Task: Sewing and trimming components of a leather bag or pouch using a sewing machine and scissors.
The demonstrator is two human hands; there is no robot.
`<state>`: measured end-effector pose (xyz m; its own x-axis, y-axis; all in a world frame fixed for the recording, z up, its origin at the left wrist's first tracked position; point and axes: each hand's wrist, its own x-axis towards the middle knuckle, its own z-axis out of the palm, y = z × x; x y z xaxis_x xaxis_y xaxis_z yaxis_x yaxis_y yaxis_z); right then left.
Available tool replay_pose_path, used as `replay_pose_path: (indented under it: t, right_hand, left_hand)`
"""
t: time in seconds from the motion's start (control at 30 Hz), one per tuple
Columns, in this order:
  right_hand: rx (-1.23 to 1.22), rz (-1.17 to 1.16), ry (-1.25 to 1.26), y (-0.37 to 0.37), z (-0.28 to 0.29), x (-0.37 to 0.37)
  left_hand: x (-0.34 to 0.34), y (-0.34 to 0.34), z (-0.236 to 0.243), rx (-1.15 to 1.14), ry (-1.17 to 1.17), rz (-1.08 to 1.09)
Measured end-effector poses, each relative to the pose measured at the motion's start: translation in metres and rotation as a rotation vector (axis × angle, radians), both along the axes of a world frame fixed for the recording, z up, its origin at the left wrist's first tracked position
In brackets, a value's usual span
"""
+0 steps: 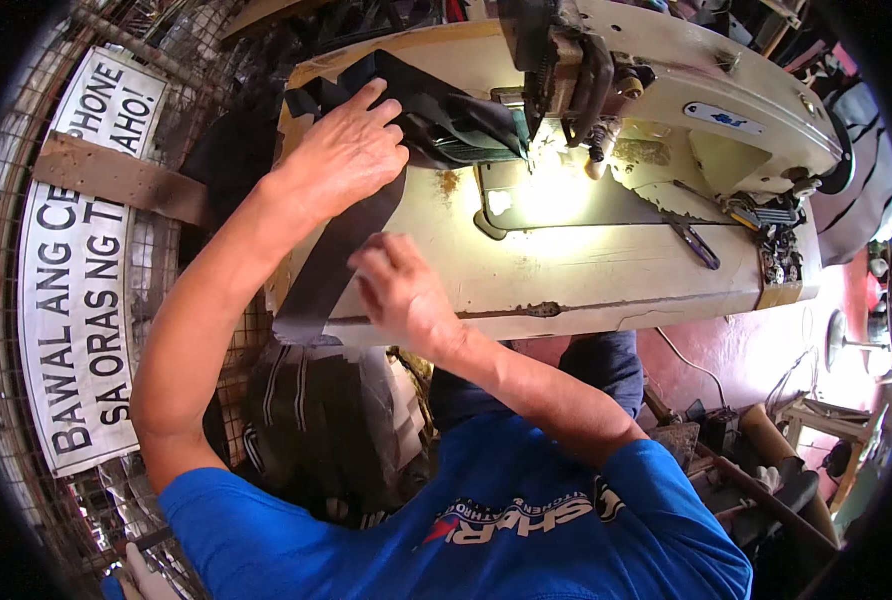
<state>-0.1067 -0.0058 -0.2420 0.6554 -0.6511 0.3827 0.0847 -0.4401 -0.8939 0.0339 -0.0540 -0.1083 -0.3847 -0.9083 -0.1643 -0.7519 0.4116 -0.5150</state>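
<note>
My left hand (pixel 351 150) grips dark fabric strips (pixel 426 95) bunched at the back left of the sewing table (pixel 426 290). One long strip (pixel 321 300) hangs down diagonally from under that hand to the table's near edge. My right hand (pixel 406 285) is beside this strip, slightly blurred, its fingers curled; I cannot make out what, if anything, is in them. The bundle reaches toward the lit needle area of the sewing machine (pixel 686 80). A pair of dark-handled snips (pixel 696 240) lies on the right part of the table.
A wire grid (pixel 251 330) with a white sign (pixel 71 350) and a brown board (pixel 121 170) borders the left. Dark olive material (pixel 306 430) hangs below the table's left end. Stools, rolls and clutter (pixel 796 460) fill the floor at right.
</note>
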Motion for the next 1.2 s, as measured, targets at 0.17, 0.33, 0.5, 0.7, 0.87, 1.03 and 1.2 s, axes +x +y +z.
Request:
replay_pose_path:
  t: [0.17, 0.33, 0.5, 0.7, 0.87, 1.03, 1.2]
  right_hand:
    - [-0.712, 0.161, 0.194, 0.034, -0.008, 0.006]
    - [-0.812, 0.247, 0.351, 0.014, -0.004, -0.037]
    - [-0.826, 0.25, 0.371, -0.06, 0.008, -0.124]
    - [-0.906, 0.153, 0.549, -0.123, 0.031, -0.16]
    - [-0.843, -0.1, 0.66, -0.095, 0.025, -0.162]
    - [-0.678, -0.211, 0.69, -0.07, 0.014, -0.157]
    - [-0.706, -0.252, 0.741, -0.071, 0.025, -0.173]
  left_hand:
    - [-0.006, 0.003, -0.014, -0.005, -0.079, -0.083]
    - [0.002, 0.034, -0.055, 0.078, -0.024, -0.098]
    - [0.003, 0.034, -0.064, -0.017, 0.096, -0.147]
    - [-0.012, 0.014, -0.068, -0.015, 0.345, 0.05]
    - [-0.022, -0.001, -0.069, -0.019, 0.489, 0.22]
    - [-0.007, -0.01, -0.013, 0.003, 1.024, 0.532]
    - [0.023, -0.001, -0.004, -0.006, 1.336, 0.653]
